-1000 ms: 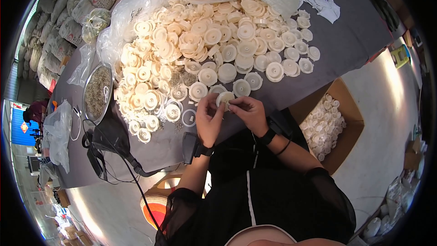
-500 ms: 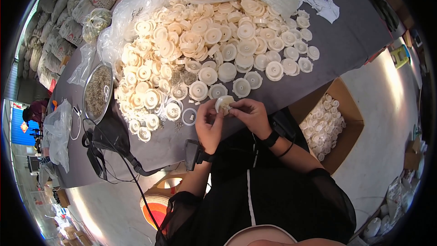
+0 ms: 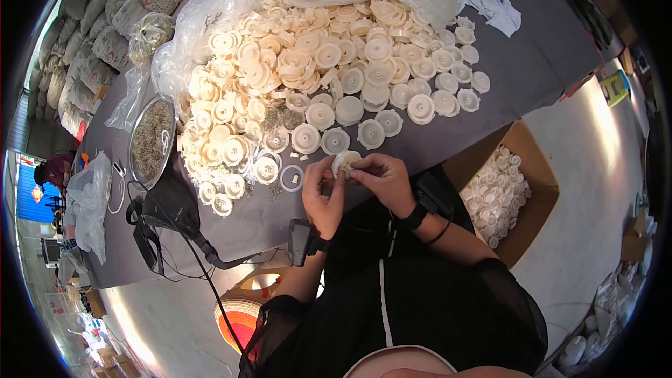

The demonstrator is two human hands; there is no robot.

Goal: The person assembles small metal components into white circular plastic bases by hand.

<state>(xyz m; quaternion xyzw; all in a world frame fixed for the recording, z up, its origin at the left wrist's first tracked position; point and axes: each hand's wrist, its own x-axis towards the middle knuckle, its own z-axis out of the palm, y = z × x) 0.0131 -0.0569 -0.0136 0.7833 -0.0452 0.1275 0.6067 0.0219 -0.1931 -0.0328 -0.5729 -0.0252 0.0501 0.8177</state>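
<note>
Disc in hand: in the head view, one cream disc (image 3: 344, 159) is held up at the near edge of the tabletop (image 3: 521, 63), clear of the surface.
Left hand: the disc is clamped at its left side between thumb and fingers of the left hand (image 3: 324, 192).
Right hand: the disc's right side is pinched by the fingertips of the right hand (image 3: 383, 180); whether a small piece is also gripped there cannot be told.
Heap: similar discs are piled in a large heap (image 3: 329, 52) from the far edge toward the near edge; single ones are scattered along its near side.
Ring: a white ring (image 3: 292, 178) is laid just left of the left hand.
Tray: small bits are held in a round tray (image 3: 161, 173) by the left edge.
Carton: many white parts (image 3: 497, 192) are gathered in a carton (image 3: 542, 182) beyond the near edge, to the right.
Progress: handling of the held disc appears unfinished; the carton's parts are probably done, though this cannot be confirmed; the whole heap seems left.
</note>
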